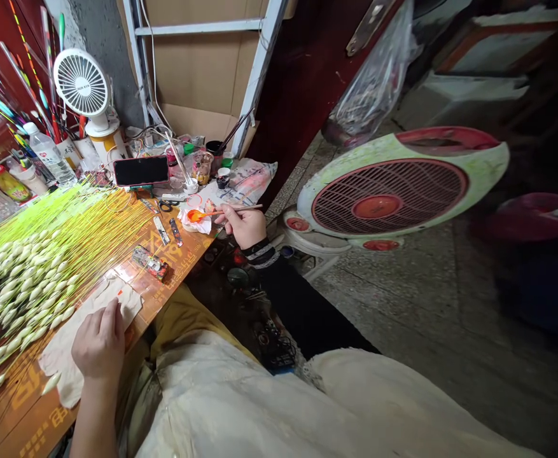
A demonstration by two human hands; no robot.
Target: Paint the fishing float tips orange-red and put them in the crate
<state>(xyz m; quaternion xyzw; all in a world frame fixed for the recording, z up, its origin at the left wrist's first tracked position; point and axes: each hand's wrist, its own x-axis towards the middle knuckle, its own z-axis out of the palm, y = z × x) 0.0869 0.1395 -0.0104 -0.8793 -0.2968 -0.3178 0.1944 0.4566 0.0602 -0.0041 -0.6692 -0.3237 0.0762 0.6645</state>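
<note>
My right hand (246,226) is closed around the thin handle of a paintbrush (247,207). Its orange tip sits in a small cup of orange paint (194,215), with crumpled white tissue (204,224) around it. My left hand (100,337) rests on a pale, stained cloth (63,356) at the table's front edge. Its fingers are pressed together, and what they hold, if anything, is hidden. A small orange spot (120,292) shows just past the fingertips. Left of the cloth lie many thin yellow-green sticks with pale, bulb-shaped bodies (25,280).
A paint-crusted block (149,262), scissors (165,205) and a propped phone (141,171) are on the orange table (183,261). A small white fan (82,83) and a water bottle (49,152) stand behind. A large green-and-red fan (383,203) is to the right.
</note>
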